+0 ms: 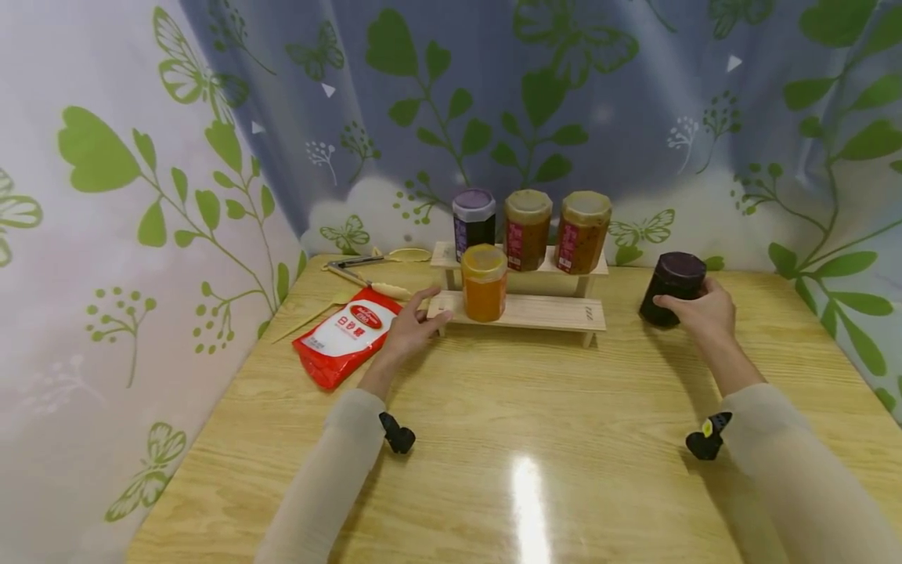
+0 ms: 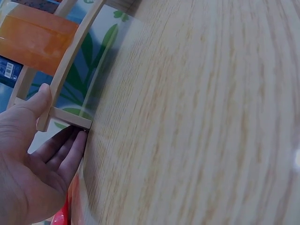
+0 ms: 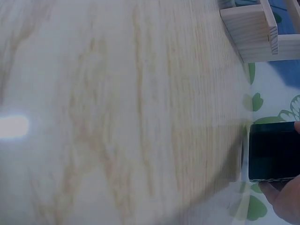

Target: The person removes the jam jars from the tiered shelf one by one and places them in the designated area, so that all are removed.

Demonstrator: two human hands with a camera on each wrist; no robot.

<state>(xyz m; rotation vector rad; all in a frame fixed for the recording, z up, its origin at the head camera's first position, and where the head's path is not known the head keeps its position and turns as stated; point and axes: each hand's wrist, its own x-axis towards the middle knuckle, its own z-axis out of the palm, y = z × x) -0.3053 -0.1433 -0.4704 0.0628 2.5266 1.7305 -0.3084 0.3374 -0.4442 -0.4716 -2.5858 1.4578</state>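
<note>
A two-step wooden rack (image 1: 535, 311) stands at the back of the table. My left hand (image 1: 412, 325) holds the left end of its lower step; the left wrist view has the thumb (image 2: 43, 96) at the plank's edge and the other fingers by the leg. An orange jar with a yellow lid (image 1: 484, 286) sits on that step, close to this hand. Off to the rack's right, my right hand (image 1: 710, 313) grips a dark jar with a dark lid (image 1: 678, 282), thumb across its front. In the right wrist view the dark jar (image 3: 274, 152) shows low over the tabletop.
On the upper step stand a purple-lidded jar (image 1: 474, 223) and two brown jars (image 1: 527, 227) with pale gold lids. Left of the rack lie a red and white sugar bag (image 1: 348, 333), metal tongs (image 1: 359, 274) and a yellow utensil (image 1: 310, 317). A patterned curtain (image 1: 451, 94) hangs behind.
</note>
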